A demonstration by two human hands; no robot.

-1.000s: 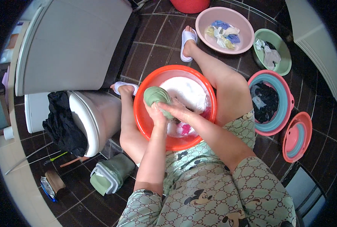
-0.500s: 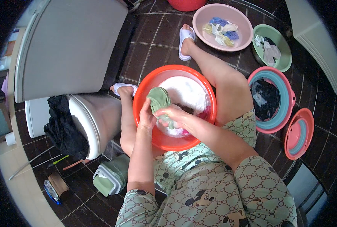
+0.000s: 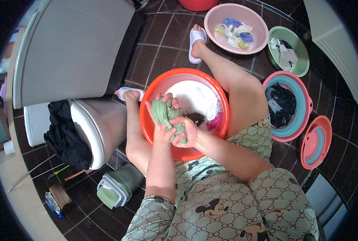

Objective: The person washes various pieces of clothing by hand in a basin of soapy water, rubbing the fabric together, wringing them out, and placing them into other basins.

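Observation:
A wet, bunched green cloth (image 3: 161,111) is gripped between my two hands above a red-orange basin (image 3: 224,100). My left hand (image 3: 152,119) cups the upper bulk of it, with the fingers curled over the top. Closed round the lower, twisted end is my right hand (image 3: 191,131), nearer to me. Thick white suds (image 3: 191,90) cover much of the basin's water. A dark patch (image 3: 195,118) and a bright pink piece (image 3: 215,122) show beside the foam; I cannot tell what they are.
A pink basin (image 3: 211,30) and a green basin (image 3: 303,54) hold clothes, as does a pink-blue basin (image 3: 303,116) with dark ones. A smaller coral basin (image 3: 310,150) leans at right. Left are a toilet (image 3: 106,120) draped with black cloth (image 3: 68,136) and a bin (image 3: 124,184).
The green cloth has been gathered into a tighter, twisted bundle. My left hand's fingers now wrap over it, and my right hand has turned to grip its lower end.

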